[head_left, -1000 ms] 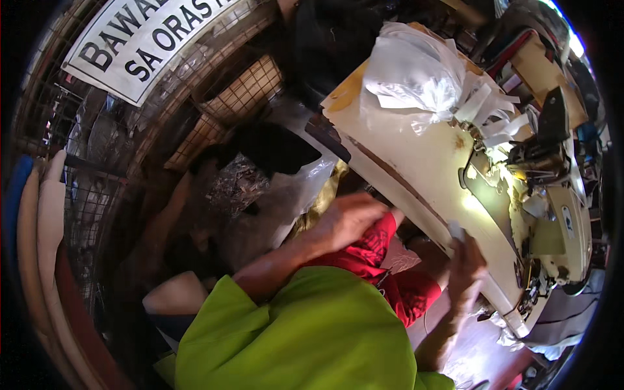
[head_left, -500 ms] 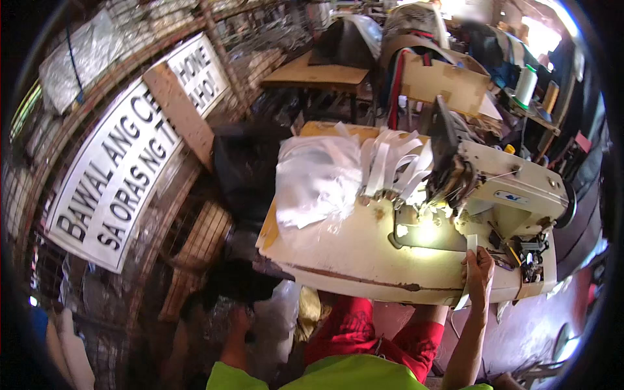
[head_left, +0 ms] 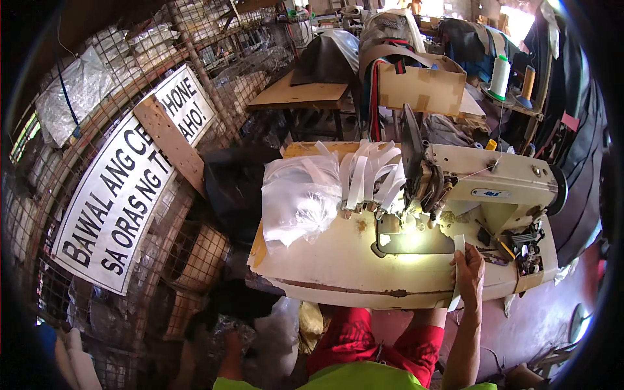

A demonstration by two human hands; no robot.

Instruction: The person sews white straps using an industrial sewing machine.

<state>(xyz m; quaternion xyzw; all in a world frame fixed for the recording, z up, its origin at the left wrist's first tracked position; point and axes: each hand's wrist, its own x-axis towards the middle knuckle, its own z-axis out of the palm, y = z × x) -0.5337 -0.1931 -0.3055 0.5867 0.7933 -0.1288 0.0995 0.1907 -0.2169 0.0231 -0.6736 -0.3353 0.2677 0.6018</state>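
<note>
My right hand (head_left: pixel 469 266) is closed round a white strip (head_left: pixel 459 243) at the front edge of the sewing table (head_left: pixel 331 263). The strip stands up past the fingers and hangs below the hand. Behind it is a cream sewing machine (head_left: pixel 448 153), its needle area brightly lit. A bunch of white strips (head_left: pixel 356 179) lies left of the machine head, beside a clear plastic bag (head_left: pixel 300 205) of white material. Low on the left, my left hand (head_left: pixel 232 341) is in shadow near clear plastic (head_left: pixel 273 331); its fingers cannot be made out.
Small tools (head_left: pixel 506 249) lie right of my right hand. A thread cone (head_left: pixel 500 78) stands behind the machine. Farther back are a cardboard box (head_left: pixel 416 84) and a wooden table (head_left: pixel 299 97). Wire-mesh shelving with a white lettered sign (head_left: pixel 110 195) runs along the left.
The whole view has shifted slightly, so the table sits further left and lower. My right hand still grips the strip in nearly the same place by the table edge.
</note>
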